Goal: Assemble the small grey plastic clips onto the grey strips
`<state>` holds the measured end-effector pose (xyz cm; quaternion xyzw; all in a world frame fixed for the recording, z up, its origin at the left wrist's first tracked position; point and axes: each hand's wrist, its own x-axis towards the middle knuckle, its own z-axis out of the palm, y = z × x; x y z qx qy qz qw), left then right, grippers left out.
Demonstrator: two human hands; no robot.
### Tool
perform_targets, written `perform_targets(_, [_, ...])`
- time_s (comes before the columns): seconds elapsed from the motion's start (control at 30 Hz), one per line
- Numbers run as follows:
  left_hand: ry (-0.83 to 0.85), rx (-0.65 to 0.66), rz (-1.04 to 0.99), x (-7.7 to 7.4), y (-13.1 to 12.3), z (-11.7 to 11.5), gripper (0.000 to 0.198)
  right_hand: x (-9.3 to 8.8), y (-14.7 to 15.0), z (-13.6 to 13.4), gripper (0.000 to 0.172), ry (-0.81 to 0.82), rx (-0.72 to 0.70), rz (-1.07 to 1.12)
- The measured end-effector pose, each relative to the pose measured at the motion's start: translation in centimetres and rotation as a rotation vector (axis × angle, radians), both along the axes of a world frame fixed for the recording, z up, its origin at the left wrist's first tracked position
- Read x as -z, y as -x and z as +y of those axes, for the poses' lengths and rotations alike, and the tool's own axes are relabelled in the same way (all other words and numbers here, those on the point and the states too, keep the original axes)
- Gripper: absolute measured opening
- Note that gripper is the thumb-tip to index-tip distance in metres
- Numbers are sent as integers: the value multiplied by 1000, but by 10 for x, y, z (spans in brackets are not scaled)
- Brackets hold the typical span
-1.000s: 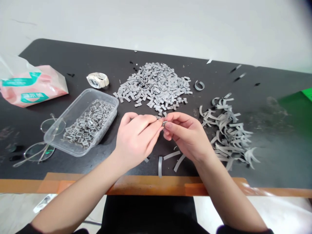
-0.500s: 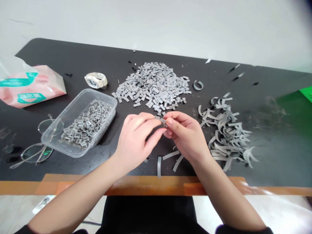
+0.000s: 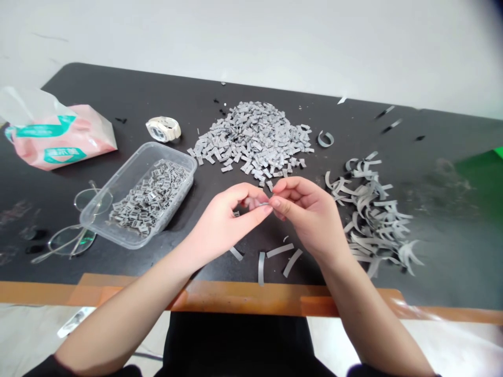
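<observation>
My left hand [image 3: 231,214] and my right hand [image 3: 306,212] meet fingertip to fingertip just in front of the heap of small grey pieces [image 3: 255,136]. Between the pinched fingertips a thin grey strip [image 3: 264,204] shows only as a sliver. Both hands are closed on it, and the fingers hide most of it. Below the left fingers a small grey clip-like piece [image 3: 236,213] peeks out; whether it lies on the table or in the hand is unclear. Loose grey strips [image 3: 280,251] lie below the hands.
A clear plastic tub [image 3: 135,243] of small grey clip-like pieces stands at left, beside glasses [image 3: 73,241]. Behind are a white watch [image 3: 163,129] and a tissue pack [image 3: 63,139]. Curved grey strips [image 3: 373,214] pile up at right, with a curled strip [image 3: 325,139] beyond.
The grey pieces seen at my fingertips have become mostly hidden. My left fingers have curled inward and both hands stay together. The whole view has shifted slightly, moving the table things rightward.
</observation>
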<state>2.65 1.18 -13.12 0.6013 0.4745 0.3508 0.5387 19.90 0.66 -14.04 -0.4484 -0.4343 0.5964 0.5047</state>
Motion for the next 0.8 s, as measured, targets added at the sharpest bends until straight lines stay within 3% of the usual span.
perform_targets(0.13, [56, 41, -45, 0, 2, 2, 14, 3, -3, 2, 26, -7, 0, -12])
perform_targets(0.33, [29, -56, -8, -2, 5, 3, 9, 9, -13, 8, 10, 25, -167, -23])
perform_targets(0.57, [-355, -86, 289, 2, 2, -4, 9, 6, -15, 6, 11, -32, -114, -276])
perform_targets(0.63, [-341, -89, 278, 2, 1, -5, 8, 4, -15, 4, 9, -57, -74, -293])
perform_targets(0.8, [-128, -99, 144, -3, 1, -5, 5, 2, -12, 3, 9, -47, -12, -245])
